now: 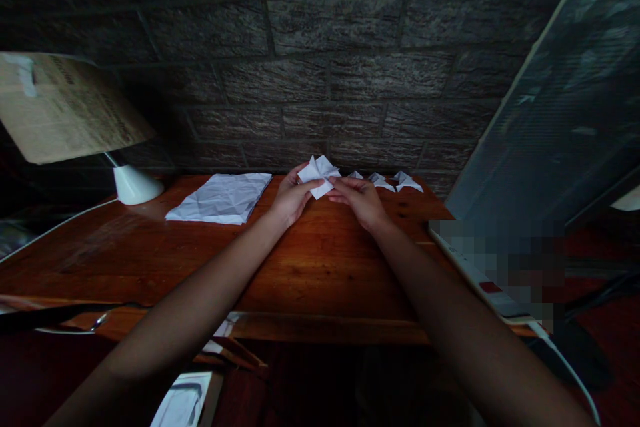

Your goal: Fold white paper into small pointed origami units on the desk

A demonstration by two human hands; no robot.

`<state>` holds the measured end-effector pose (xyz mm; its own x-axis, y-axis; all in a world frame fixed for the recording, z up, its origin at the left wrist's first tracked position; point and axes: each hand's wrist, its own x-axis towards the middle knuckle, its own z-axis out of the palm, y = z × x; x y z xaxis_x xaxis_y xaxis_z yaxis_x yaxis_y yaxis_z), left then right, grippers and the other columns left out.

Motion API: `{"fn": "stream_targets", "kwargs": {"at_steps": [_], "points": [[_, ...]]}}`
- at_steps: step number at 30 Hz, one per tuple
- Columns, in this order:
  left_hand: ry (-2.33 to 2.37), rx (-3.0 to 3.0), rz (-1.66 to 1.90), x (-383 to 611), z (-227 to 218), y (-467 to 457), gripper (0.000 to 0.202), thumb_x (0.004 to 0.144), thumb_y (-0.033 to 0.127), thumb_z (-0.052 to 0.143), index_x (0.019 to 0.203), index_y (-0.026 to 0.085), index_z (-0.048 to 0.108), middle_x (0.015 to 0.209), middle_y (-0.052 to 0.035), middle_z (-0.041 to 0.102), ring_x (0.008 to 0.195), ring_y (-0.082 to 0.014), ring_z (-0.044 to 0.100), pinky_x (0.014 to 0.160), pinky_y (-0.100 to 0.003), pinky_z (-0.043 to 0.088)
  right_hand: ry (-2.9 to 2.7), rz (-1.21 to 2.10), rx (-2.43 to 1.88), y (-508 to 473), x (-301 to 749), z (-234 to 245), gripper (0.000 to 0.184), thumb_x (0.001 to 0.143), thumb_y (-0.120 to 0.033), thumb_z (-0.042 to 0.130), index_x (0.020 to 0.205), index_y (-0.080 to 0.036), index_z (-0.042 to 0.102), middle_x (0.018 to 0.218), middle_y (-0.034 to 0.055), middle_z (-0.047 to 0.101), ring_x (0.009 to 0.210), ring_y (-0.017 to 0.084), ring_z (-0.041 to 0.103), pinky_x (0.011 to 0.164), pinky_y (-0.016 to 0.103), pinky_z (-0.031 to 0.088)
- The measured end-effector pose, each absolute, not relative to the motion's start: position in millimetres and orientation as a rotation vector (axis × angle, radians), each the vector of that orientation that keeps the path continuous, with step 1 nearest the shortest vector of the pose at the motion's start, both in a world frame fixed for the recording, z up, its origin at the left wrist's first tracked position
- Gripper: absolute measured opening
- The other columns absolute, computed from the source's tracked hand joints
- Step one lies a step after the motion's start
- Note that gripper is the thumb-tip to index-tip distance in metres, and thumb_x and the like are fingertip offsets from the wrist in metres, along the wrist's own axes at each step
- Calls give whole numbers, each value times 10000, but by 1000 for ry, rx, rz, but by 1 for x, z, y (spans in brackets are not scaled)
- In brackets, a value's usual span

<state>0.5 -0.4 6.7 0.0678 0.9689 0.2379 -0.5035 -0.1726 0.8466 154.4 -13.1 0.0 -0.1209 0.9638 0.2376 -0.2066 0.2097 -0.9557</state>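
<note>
A folded white paper piece (319,172) with pointed flaps is held up over the far part of the wooden table. My left hand (293,195) grips its left side, the thumb lying across the front near the centre. On the right side, my right hand (359,199) pinches the paper close to its middle. The fingers behind the paper are partly hidden. Just beyond my right hand, several small folded paper shapes (407,182) stand in a row by the wall. Creased white paper sheets (220,199) lie flat to the left of my left hand.
A lamp (137,183) with a brown paper shade stands at the table's (300,280) left. A pixelated device (493,280) with a white cable (570,363) sits at the right edge. A dark brick wall (345,73) rises behind. Below the front edge is a white box (185,400).
</note>
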Motion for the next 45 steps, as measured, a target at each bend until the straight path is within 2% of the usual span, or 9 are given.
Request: {"fn": "stream_targets", "kwargs": {"at_steps": [5,10,19,23,29,31,37,45], "points": [[631,1028,1445,1,5,-2,480,555,146,866,994,165,674,930,-31,725,974,-203,664,975,-377,476,-1215,1327,-818,-14,156,-1,256,734,-396,807,865,-185,743,960,63,769,905,185,734,867,351,607],[642,1061,1403,1,7,-5,443,543,173,884,943,157,694,901,-36,741,963,-217,677,955,-379,492,-1164,1382,-831,-15,156,0,177,759,-311,800,873,-191,738,965,51,769,855,168,738,853,339,615],[622,1108,1420,5,1,-2,451,535,178,882,948,153,702,944,-64,754,1042,-265,664,970,-406,474,-1126,1408,-851,-13,156,0,126,779,-253,776,873,-181,734,946,50,759,814,145,715,893,362,606],[617,1122,1431,6,1,-3,442,532,207,891,929,148,708,911,-61,755,999,-254,671,958,-392,467,-1101,1425,-841,-14,156,2,97,764,-213,776,828,-174,715,946,51,751,799,142,707,903,373,599],[612,1126,1495,7,4,-4,448,527,224,892,936,155,723,900,-36,752,852,-191,668,906,-349,472,-1008,1427,-819,-17,154,8,213,741,-185,777,838,-201,588,805,-19,718,741,133,721,830,327,619],[609,1139,1489,7,4,-4,450,536,229,887,949,155,727,913,-38,750,841,-186,664,898,-346,475,-958,1422,-834,-18,154,9,263,742,-185,777,868,-216,548,819,-27,718,738,140,729,821,335,622],[635,1156,1480,6,3,-5,414,533,213,882,915,155,735,886,-31,751,804,-164,652,854,-311,477,-1062,1528,-830,-17,155,9,131,818,-220,727,911,-188,639,1020,54,743,801,163,742,906,359,590],[644,1106,1462,6,8,-8,413,541,202,872,923,155,723,909,-35,747,835,-170,656,859,-317,483,-1044,1564,-822,-18,158,8,74,842,-235,717,882,-194,671,1027,45,753,827,166,743,963,390,561]]}}
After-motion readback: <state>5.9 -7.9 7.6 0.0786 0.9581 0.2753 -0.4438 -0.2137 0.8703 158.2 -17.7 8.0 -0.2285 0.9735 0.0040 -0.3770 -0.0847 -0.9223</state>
